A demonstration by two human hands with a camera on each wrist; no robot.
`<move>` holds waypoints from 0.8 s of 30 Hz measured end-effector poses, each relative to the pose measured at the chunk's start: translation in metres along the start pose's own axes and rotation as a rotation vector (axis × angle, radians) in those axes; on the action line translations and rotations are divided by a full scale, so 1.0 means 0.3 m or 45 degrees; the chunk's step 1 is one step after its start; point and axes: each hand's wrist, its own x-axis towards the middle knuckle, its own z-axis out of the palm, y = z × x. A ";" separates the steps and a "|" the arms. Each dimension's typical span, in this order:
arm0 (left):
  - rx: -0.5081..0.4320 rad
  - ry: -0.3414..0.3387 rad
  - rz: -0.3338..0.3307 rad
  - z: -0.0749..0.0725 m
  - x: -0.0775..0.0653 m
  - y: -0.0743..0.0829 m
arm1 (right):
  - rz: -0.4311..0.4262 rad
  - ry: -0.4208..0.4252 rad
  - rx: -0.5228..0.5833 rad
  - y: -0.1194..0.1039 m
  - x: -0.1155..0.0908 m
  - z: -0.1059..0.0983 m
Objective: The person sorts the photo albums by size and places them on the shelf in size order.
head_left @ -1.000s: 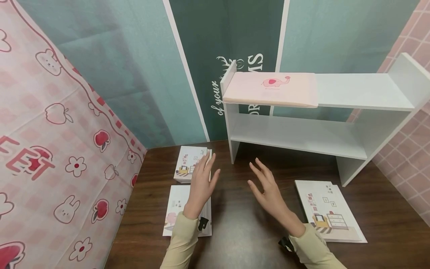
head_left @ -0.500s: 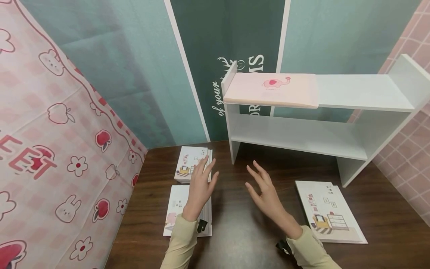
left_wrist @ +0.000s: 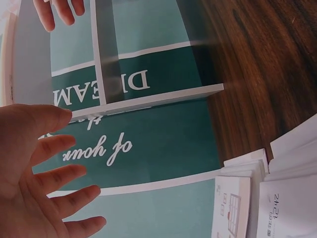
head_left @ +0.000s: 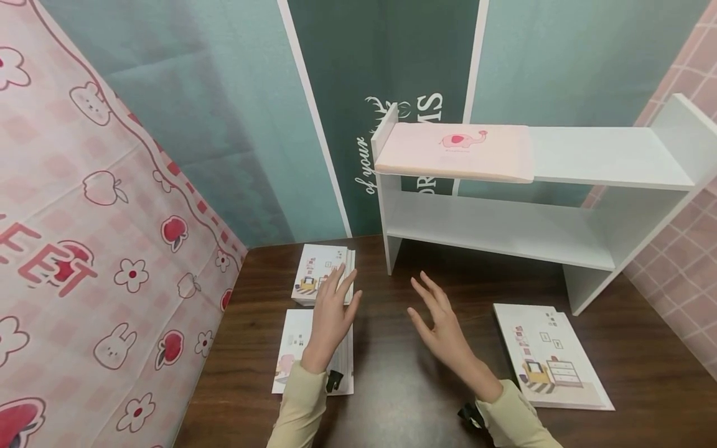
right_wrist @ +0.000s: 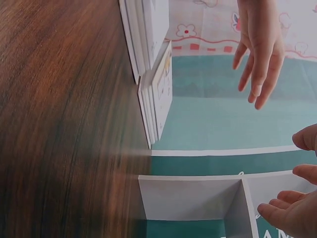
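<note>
My left hand (head_left: 330, 323) hovers palm down with its fingers spread, overlapping two stacks of white illustrated books in the head view. One, the back stack (head_left: 305, 270), shows a yellow armchair picture; the front stack (head_left: 290, 339) is partly hidden by the hand and sleeve. Across from it my right hand (head_left: 445, 330) is held in the air with loosely spread fingers, in front of the shelf. Both hands hold nothing. To its right lie white books (head_left: 551, 354) with the same armchair picture. The left wrist view shows my left fingers (left_wrist: 67, 176) apart.
A white two-tier shelf (head_left: 493, 227) stands at the back right of the dark wooden table (head_left: 392, 398). A pink packet with an elephant print (head_left: 426, 146) lies on its top board. Pink patterned cloth (head_left: 112, 280) hangs at the left, a green curtain (head_left: 386, 56) behind.
Both hands stay empty and spread. The right hand has drifted slightly left, and the left hand has come slightly lower in the view. The books and shelf stay in place.
</note>
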 end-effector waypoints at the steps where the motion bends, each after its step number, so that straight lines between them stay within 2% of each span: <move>1: 0.000 -0.007 -0.007 0.001 -0.002 -0.002 | 0.002 0.000 0.002 0.001 -0.001 0.001; 7: 0.004 -0.034 -0.042 0.007 -0.019 -0.011 | 0.018 -0.012 0.006 0.002 -0.014 0.011; 24: 0.017 -0.062 -0.062 0.016 -0.041 -0.019 | 0.026 -0.015 0.040 0.003 -0.036 0.030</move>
